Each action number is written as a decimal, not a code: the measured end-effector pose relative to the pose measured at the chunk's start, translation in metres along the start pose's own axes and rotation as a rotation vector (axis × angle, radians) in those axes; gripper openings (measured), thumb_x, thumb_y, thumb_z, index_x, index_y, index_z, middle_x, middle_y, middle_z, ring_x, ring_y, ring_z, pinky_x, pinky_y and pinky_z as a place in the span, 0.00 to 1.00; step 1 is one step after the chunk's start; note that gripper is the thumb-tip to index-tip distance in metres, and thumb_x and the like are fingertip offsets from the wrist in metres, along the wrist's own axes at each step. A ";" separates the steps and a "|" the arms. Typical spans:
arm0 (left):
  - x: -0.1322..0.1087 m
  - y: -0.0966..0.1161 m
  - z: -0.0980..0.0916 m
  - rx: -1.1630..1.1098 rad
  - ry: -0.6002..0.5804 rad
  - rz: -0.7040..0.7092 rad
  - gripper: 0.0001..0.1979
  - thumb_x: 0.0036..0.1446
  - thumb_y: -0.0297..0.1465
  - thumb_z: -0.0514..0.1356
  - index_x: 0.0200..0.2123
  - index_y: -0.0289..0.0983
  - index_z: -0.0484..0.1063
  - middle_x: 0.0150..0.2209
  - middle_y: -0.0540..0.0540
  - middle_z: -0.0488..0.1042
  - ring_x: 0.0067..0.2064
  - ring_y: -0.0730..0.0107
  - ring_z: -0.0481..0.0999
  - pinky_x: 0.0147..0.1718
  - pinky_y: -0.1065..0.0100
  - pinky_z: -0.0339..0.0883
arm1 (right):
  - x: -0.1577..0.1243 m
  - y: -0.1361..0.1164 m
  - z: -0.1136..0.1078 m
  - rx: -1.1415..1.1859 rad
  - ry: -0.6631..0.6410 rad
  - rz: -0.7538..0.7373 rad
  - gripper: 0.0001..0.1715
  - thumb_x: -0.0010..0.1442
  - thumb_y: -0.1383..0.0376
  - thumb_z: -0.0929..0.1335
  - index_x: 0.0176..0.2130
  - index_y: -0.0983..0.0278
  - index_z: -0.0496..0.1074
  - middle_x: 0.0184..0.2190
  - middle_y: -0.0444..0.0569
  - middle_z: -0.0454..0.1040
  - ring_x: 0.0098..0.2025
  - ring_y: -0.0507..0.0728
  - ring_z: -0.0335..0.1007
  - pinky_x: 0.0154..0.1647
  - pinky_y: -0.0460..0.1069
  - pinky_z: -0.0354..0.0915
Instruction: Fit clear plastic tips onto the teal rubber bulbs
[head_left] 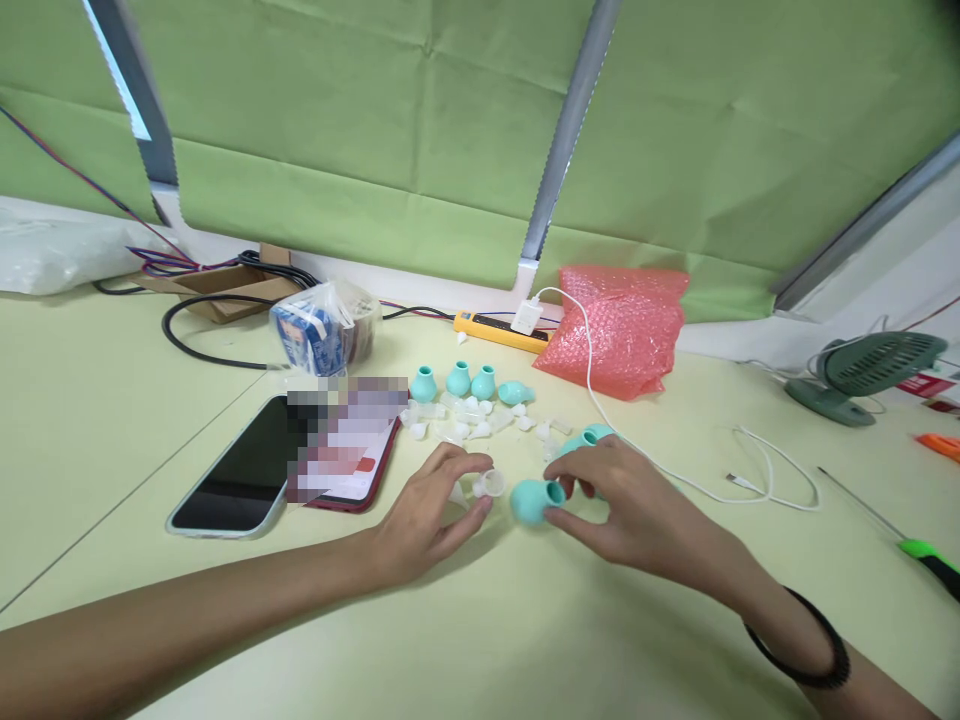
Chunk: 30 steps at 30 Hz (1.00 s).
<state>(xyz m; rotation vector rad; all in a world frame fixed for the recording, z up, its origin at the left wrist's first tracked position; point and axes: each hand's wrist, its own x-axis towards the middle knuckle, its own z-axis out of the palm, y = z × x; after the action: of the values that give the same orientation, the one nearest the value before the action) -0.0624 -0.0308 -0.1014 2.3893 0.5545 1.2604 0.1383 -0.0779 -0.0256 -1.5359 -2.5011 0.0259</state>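
Observation:
My left hand (429, 512) pinches a small clear plastic piece (491, 484) with a round open end, between thumb and fingers. My right hand (637, 500) grips a teal rubber bulb (529, 502) by its neck, which faces right. A small gap parts the two pieces. Behind the right hand, partly hidden by it, lie more teal bulbs (579, 441). Farther back three bulbs, such as the middle bulb (458, 379), stand mouth up, and another bulb (515, 392) lies on its side. Several small clear and white plastic parts (471, 412) are scattered before them.
Two phones, a dark-screened phone (232, 475) and a red-edged phone (379, 465), lie left. Behind are a wrapped blue packet (311, 330), a yellow power strip (487, 328) and pink bubble wrap (622, 330). Rightward are a white cable (675, 478), a green fan (862, 370) and a screwdriver (926, 560).

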 end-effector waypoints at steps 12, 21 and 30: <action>0.001 0.004 -0.001 -0.043 -0.093 0.102 0.10 0.56 0.26 0.51 0.42 0.35 0.59 0.39 0.43 0.64 0.40 0.66 0.61 0.38 0.64 0.61 | 0.003 -0.020 0.024 0.346 0.229 -0.072 0.21 0.46 0.62 0.68 0.42 0.64 0.63 0.29 0.47 0.69 0.32 0.54 0.65 0.36 0.51 0.60; -0.002 0.001 0.002 -0.092 -0.246 -0.014 0.21 0.53 0.30 0.55 0.49 0.37 0.50 0.42 0.42 0.64 0.42 0.67 0.66 0.40 0.65 0.64 | 0.007 -0.021 0.036 0.509 0.283 -0.110 0.07 0.52 0.65 0.65 0.34 0.65 0.69 0.24 0.45 0.72 0.25 0.51 0.66 0.29 0.46 0.62; 0.000 0.006 0.001 -0.055 -0.108 -0.074 0.17 0.50 0.29 0.56 0.43 0.35 0.56 0.37 0.44 0.65 0.38 0.67 0.66 0.36 0.65 0.63 | 0.003 -0.014 0.012 0.482 0.191 -0.123 0.10 0.52 0.63 0.66 0.36 0.63 0.70 0.21 0.43 0.70 0.24 0.49 0.66 0.28 0.44 0.62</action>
<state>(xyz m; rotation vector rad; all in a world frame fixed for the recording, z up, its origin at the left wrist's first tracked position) -0.0608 -0.0363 -0.0990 2.3526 0.5626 1.0948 0.1224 -0.0808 -0.0348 -1.1309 -2.2188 0.4101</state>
